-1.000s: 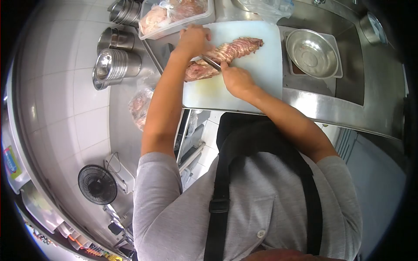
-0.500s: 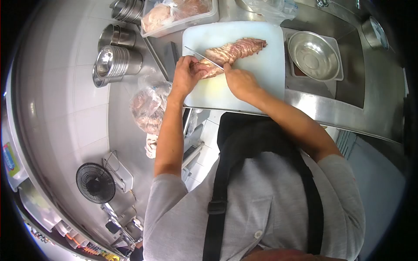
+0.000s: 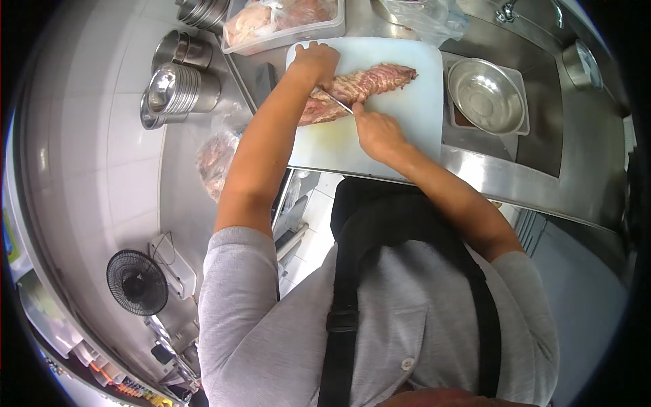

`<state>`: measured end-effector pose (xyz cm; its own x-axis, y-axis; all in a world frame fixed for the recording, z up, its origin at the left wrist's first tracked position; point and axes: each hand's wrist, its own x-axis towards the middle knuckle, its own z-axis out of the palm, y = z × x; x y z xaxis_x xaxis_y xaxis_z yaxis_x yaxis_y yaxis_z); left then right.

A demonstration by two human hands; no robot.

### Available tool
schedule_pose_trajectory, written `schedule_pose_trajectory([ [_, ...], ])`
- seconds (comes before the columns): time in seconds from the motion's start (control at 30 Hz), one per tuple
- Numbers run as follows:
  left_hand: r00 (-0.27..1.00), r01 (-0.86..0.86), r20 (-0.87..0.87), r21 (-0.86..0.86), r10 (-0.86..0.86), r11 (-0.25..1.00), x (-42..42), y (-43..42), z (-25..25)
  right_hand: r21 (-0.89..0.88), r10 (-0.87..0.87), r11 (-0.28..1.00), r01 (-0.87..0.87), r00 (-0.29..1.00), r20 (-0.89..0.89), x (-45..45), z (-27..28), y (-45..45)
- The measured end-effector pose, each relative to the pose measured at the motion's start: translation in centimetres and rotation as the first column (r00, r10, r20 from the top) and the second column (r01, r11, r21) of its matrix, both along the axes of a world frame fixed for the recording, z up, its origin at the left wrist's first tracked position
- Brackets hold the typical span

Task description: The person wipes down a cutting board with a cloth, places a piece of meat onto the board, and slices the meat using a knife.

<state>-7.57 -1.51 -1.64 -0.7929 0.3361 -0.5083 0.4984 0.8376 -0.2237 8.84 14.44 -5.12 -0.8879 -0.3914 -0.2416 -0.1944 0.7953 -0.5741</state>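
A long piece of sliced meat (image 3: 376,80) lies slantwise on a white cutting board (image 3: 400,136). My right hand (image 3: 378,132) is wrapped round the handle of a knife (image 3: 336,101), whose blade crosses the meat. At the upper left of the board, my left hand (image 3: 317,63) is above the left part of the meat, near the far end of the blade. Its fingers point away from me, and whether they press on the blade or hold anything cannot be made out. The left forearm covers the board's left edge.
A plastic tub (image 3: 285,35) of bagged meat stands behind the board. Metal pots (image 3: 183,91) are at the left, near a plastic bag of meat (image 3: 217,163). On the right, a metal bowl (image 3: 486,95) rests in a sink (image 3: 542,115). A fan (image 3: 137,282) stands lower left.
From half a second ago, my left hand has moved up and right, from the meat's left end to the blade's far end. My right hand, still on the knife, has shifted slightly.
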Motion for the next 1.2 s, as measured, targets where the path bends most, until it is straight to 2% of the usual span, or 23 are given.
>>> schedule_pose_trajectory([
  [0.1,0.997,0.058,-0.053,0.072,-0.054,0.996,-0.1,-0.2,-1.4,-0.049,-0.026,0.998,0.025,1.0,-0.015,0.2,0.0,0.6],
  [0.2,0.999,0.017,-0.036,0.071,-0.015,0.997,0.2,-0.4,-1.0,-0.043,0.073,0.996,-0.077,0.995,-0.074,0.5,-0.5,1.0],
  [0.3,0.994,0.046,-0.102,0.103,-0.036,0.994,0.9,-0.8,-0.5,-0.1,0.086,0.99,-0.094,0.993,-0.084,1.7,0.6,1.5],
  [0.4,0.987,0.035,-0.158,0.226,0.001,0.973,1.8,-1.2,0.4,-0.102,0.016,0.995,-0.009,0.997,0.074,0.9,0.0,1.3],
  [0.43,0.974,0.039,-0.218,0.439,0.064,0.898,2.1,-1.8,0.8,-0.091,0.032,0.995,-0.027,0.998,0.051,0.2,0.0,1.5],
  [0.5,0.943,0.083,-0.264,0.775,0.202,0.627,4.4,-4.2,1.5,-0.085,0.054,0.995,-0.05,0.998,0.036,0.1,0.0,1.6],
  [0.6,0.942,0.003,-0.176,0.857,0.287,0.515,9.0,-7.5,0.5,-0.096,0.039,0.995,-0.035,0.998,0.042,-0.2,0.5,2.4],
  [0.7,0.958,-0.011,-0.141,0.85,0.249,0.526,12.7,-8.4,-2.6,-0.06,0.034,0.998,-0.029,0.995,0.094,0.1,2.5,3.4],
  [0.77,0.947,0.051,-0.206,0.853,0.246,0.519,13.6,-8.5,-4.4,-0.05,0.028,0.998,-0.023,0.994,0.108,0.3,3.5,3.9],
  [0.9,0.943,0.052,-0.212,0.856,0.257,0.514,14.1,-8.5,-5.2,-0.139,0.014,0.99,-0.006,0.998,0.057,1.4,4.6,5.3],
  [1.2,0.927,0.068,-0.231,0.878,0.296,0.474,14.4,-8.3,-6.2,-0.108,0.048,0.993,-0.038,0.995,0.087,1.6,5.1,5.5],
])
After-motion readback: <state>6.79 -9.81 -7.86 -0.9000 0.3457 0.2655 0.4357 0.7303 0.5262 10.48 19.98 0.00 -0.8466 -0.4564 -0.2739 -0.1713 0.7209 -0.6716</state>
